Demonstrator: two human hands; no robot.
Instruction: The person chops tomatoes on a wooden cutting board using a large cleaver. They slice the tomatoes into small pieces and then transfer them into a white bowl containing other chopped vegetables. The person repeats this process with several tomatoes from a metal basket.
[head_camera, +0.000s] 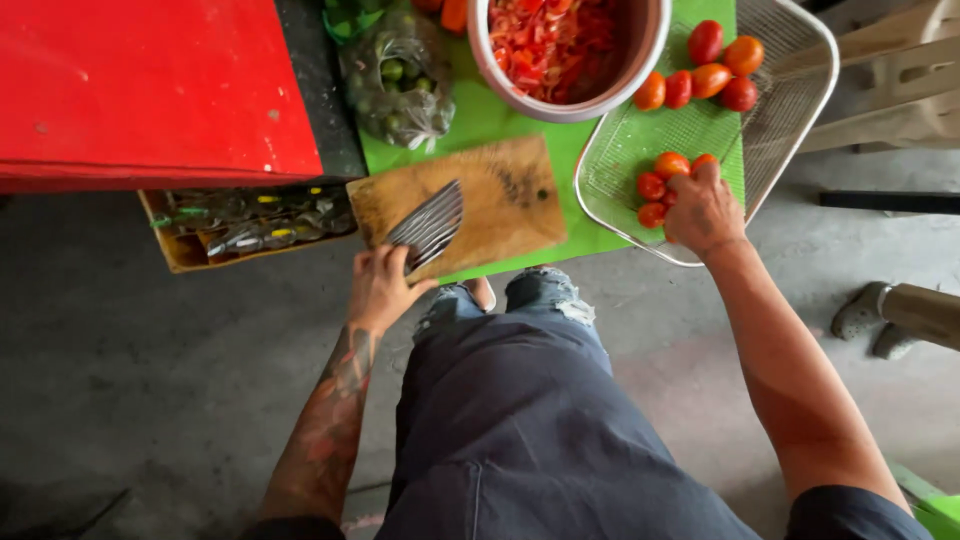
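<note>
The left hand (380, 290) is clenched around the handle of a bundle of several thin knife blades (430, 225), fanned flat over the near left corner of the wooden cutting board (480, 195). The right hand (703, 208) reaches into the wire mesh tray (790, 90) and closes its fingers on small red and orange tomatoes (655, 185) at the tray's near edge; whether any is fully gripped I cannot tell. A second cluster of tomatoes (710, 70) lies farther back in the tray, touching the metal bowl (565, 50) of chopped red pieces. The main risk seems to be the blades: they point toward the board's middle, so a tomato set down carelessly could bring fingers against the edges. The board overhangs the green mat's (480, 120) near edge above the person's knees, so hard pressure on that corner might tip it. Round tomatoes may roll off the board to the concrete floor (150, 380). Room is tight on the left, where a bag of small green fruits (400, 85) and a crate of bottles (250, 225) crowd the board below the red surface (150, 80); the right side beyond the tray is more open.
</note>
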